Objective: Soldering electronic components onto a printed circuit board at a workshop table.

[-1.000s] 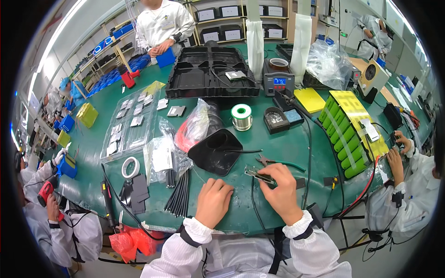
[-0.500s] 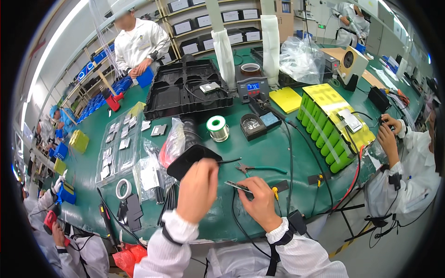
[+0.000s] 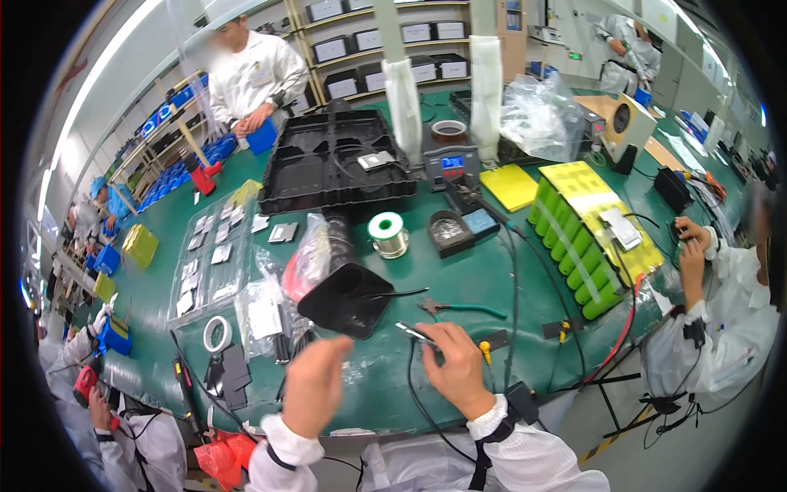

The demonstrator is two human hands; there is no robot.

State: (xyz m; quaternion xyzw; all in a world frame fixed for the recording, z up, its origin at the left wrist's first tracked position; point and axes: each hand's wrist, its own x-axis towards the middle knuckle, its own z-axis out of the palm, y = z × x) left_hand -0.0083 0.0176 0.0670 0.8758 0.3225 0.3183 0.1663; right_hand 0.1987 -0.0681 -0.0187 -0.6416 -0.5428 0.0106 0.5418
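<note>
My right hand [image 3: 455, 369] pinches a small flat board [image 3: 416, 331] with a pale, shiny edge, just above the front part of the green table. A black cable [image 3: 416, 389] hangs below the board toward my lap; whether it joins the board is hidden. My left hand [image 3: 311, 385] is raised near the table's front edge, apart from the board. Its fingers are blurred and partly turned away. Beyond it lies a black square-shaped sheet [image 3: 348, 303] with a thin black lead across it. Green-handled cutters [image 3: 463, 309] rest past my right hand.
A solder spool [image 3: 387, 235], soldering station [image 3: 452, 166] and black case [image 3: 332, 160] stand farther back. On the right is a green-celled battery pack [image 3: 578, 246]. A clear tray [image 3: 209, 262] of small boards and a tape roll [image 3: 217, 334] lie left. Co-workers stand around the table.
My left hand has moved left and toward me, away from the black sheet and the board. My right hand keeps the board in nearly the same place. The view has shifted slightly.
</note>
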